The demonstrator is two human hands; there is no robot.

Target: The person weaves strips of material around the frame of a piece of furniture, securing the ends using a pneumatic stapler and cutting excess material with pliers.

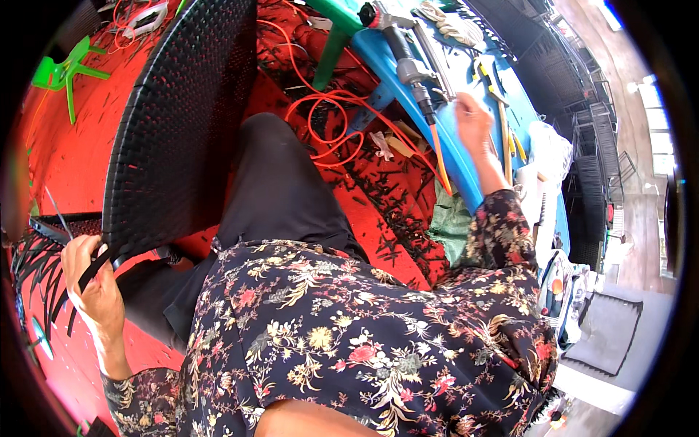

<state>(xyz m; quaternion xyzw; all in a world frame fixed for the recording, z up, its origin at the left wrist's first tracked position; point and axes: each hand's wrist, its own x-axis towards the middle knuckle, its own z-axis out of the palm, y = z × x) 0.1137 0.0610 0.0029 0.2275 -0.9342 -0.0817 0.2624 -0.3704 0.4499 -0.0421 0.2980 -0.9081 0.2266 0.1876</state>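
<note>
My left hand point(96, 291) is closed on a black flat weaving strip point(93, 271) at the lower corner of a black woven panel point(171, 124). The panel stands tilted beside my left leg, and loose strips point(47, 280) hang past its corner. My right hand point(475, 124) is over the blue stool-like table point(453, 153) on the right, fingers curled near the end of an air stapler point(408, 65). What those fingers hold, if anything, is hidden. An orange air hose point(439, 156) runs from the stapler down off the table edge.
Yellow-handled hand tools point(489, 76) and a coil of pale cord point(455, 28) lie on the blue table. Orange hose loops point(328, 124) and black strip scraps point(386, 211) cover the red floor. A green stool point(69, 69) lies far left. Dark frames point(601, 146) stack at right.
</note>
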